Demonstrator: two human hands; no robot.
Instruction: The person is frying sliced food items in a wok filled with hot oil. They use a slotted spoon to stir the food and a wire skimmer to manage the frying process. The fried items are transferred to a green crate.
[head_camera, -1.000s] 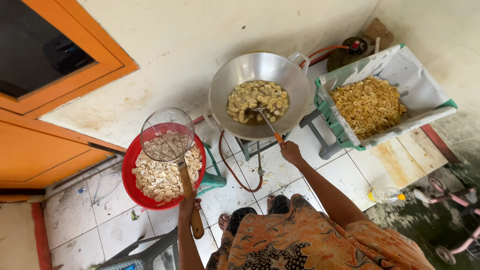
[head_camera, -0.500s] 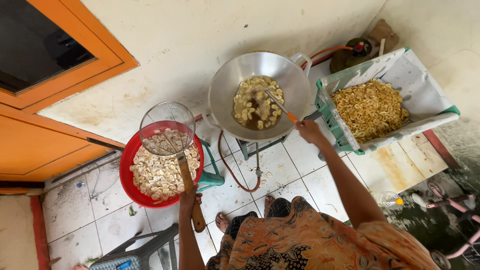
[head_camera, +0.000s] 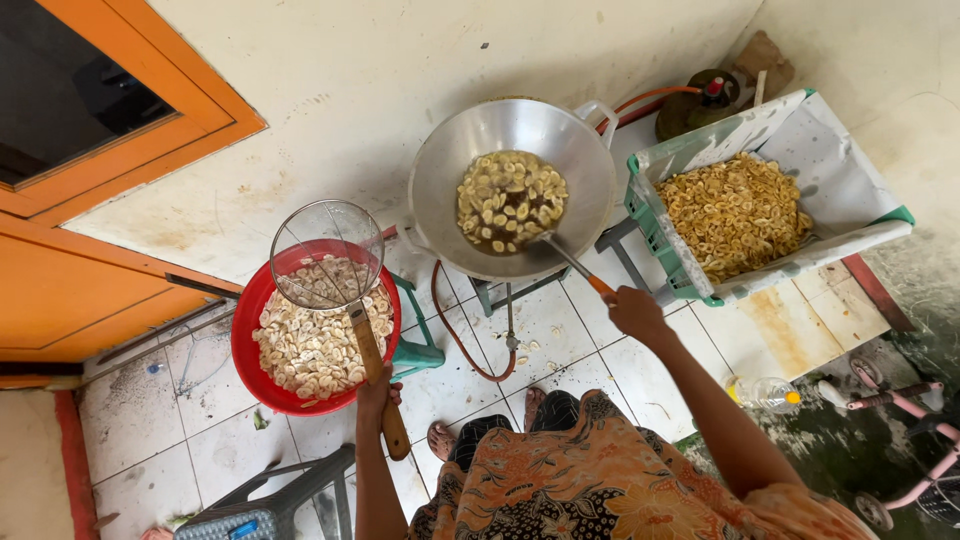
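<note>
Head view — left hand (head_camera: 376, 385) grips skimmer (head_camera: 330, 262) over basin (head_camera: 246, 330); right hand (head_camera: 636, 312) grips spatula (head_camera: 572, 263).

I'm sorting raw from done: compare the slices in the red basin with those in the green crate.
Slices in the red basin are pale, whitish and flat; those in the paper-lined green crate are golden and curled. The basin is round; the crate is rectangular. Both are heaped full.

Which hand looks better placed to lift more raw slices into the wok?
Probably the left hand: it grips the wire skimmer over the red basin of raw slices. The right hand holds a ladle in the wok.
</note>
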